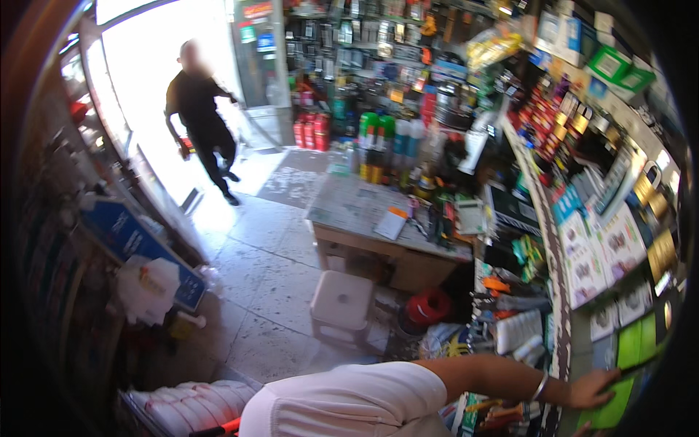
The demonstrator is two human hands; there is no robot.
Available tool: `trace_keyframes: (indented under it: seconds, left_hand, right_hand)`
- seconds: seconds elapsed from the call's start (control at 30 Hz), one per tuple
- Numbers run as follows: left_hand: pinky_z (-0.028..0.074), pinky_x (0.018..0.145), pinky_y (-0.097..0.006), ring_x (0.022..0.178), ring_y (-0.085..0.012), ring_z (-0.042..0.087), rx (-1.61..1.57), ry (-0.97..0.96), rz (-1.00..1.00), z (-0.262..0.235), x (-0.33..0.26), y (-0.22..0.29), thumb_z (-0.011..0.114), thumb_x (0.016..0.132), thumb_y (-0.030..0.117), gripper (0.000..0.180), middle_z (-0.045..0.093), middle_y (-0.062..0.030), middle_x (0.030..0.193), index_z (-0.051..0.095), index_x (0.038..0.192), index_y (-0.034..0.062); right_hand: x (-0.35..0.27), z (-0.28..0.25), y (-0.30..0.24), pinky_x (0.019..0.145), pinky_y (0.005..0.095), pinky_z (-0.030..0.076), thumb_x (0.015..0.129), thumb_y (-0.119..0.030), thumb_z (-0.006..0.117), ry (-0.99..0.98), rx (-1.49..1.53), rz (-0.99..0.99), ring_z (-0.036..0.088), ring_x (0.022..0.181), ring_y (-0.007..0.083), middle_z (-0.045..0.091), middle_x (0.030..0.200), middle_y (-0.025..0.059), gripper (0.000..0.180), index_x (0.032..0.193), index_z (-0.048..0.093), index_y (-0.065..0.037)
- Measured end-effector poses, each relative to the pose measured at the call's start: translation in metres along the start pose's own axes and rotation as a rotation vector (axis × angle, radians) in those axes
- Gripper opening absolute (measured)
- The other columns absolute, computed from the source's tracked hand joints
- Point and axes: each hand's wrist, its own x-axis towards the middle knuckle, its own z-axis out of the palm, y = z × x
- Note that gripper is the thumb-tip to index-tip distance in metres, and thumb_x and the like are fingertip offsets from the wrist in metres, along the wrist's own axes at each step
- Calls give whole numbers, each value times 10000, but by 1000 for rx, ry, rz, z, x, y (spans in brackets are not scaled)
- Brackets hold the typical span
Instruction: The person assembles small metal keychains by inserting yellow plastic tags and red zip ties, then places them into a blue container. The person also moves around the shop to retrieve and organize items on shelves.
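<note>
My right arm, in a white short sleeve with a thin bangle at the wrist, reaches across the lower edge to the right. My right hand [593,390] grips the edge of a flat green package [625,364] standing on the shelf rack [557,291] at the lower right, thumb on top. Other green and white boxes stand next to the package. My left hand is out of the picture.
A wooden desk [364,237] with papers stands mid-room, with a white plastic stool [341,302] and a red coil [428,306] by it. Packed goods shelves fill the right and back. A person in black [200,116] walks at the bright doorway. White sacks [186,400] lie at the lower left.
</note>
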Motion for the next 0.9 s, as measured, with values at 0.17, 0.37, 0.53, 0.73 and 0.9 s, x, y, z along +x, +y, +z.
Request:
trace_keyframes:
  seconds: [0.17, 0.37, 0.53, 0.73, 0.9]
  left_hand:
    - [485, 759, -453, 869, -417, 617, -98, 21, -195, -88, -16, 76, 586, 851, 308, 540, 604, -285, 935, 442, 1258, -15]
    - [420, 943, -405, 1123, -333, 517, -267, -87, -195, -104, -28, 83, 617, 875, 328, 607, 513, -232, 1184, 361, 1301, -21]
    - [421, 822, -331, 910, -195, 480, -334, 22, -240, -124, -32, 87, 599, 910, 308, 402, 495, -132, 993, 387, 1078, 11]
    - [343, 1030, -368, 1203, -266, 454, -427, -108, -264, -153, -26, 72, 653, 865, 134, 535, 450, -188, 1255, 331, 1269, -2]
    - [226, 1113, -379, 1372, -279, 241, -125, -230, -72, -176, -12, 45, 550, 756, -78, 787, 283, -179, 1446, 172, 1435, 48]
  right_hand:
    - [-1, 6, 19, 798, 296, 468, 909, -196, 611, 45, 21, -140, 572, 993, 220, 448, 1366, 185, 348, 1188, 537, -3]
    - [-11, 11, -2, 823, 268, 446, 855, -157, 620, -35, 316, 71, 561, 964, 156, 565, 1084, 99, 594, 1363, 371, 26]
    - [-12, 5, -11, 891, 326, 436, 804, -29, 615, -235, 119, 22, 563, 1025, 219, 581, 1138, 150, 597, 1353, 388, 35]
    - [-4, 5, -26, 856, 370, 485, 771, -135, 699, -455, 56, 25, 613, 1027, 300, 606, 1158, 186, 609, 1324, 463, -35]
    - [5, 10, -34, 889, 365, 460, 763, -51, 665, -579, 2, -59, 595, 1063, 306, 609, 1153, 185, 562, 1295, 485, -16]
